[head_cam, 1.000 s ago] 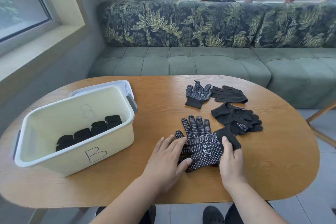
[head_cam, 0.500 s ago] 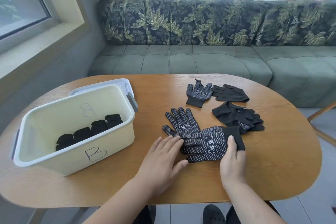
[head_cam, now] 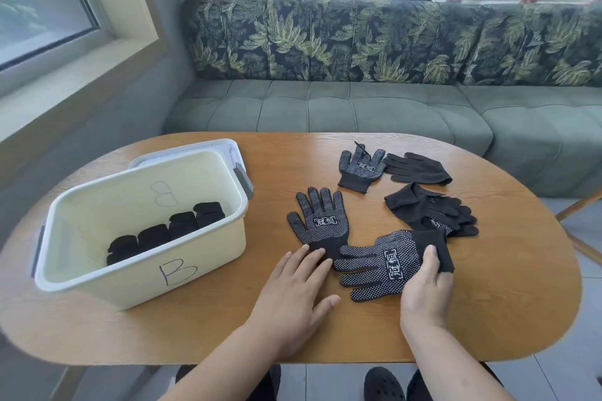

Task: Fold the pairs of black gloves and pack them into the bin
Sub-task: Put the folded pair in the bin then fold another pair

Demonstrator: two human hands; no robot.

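Two black gloves with white grip dots lie apart on the wooden table (head_cam: 505, 286). One dotted glove (head_cam: 317, 221) lies flat with its fingers pointing away; my left hand (head_cam: 293, 293) is flat, its fingertips touching that glove's cuff. The other dotted glove (head_cam: 381, 265) lies sideways, fingers pointing left; my right hand (head_cam: 423, 283) pinches its cuff, thumb on top. The cream bin (head_cam: 202, 267) marked "B" stands at the left and holds several folded black gloves (head_cam: 163, 231) in a row.
Further back lie a dotted glove (head_cam: 358, 168) and a plain black glove (head_cam: 417, 168) side by side, and a crumpled black pair (head_cam: 430, 208) sits just beyond my right hand. A white lid (head_cam: 195, 146) is under the bin. A green sofa (head_cam: 358, 111) runs behind the table.
The two dotted gloves lay overlapped under my hands. They have been drawn apart: one slid left and away, and my right hand pulled the other to the right by its cuff.
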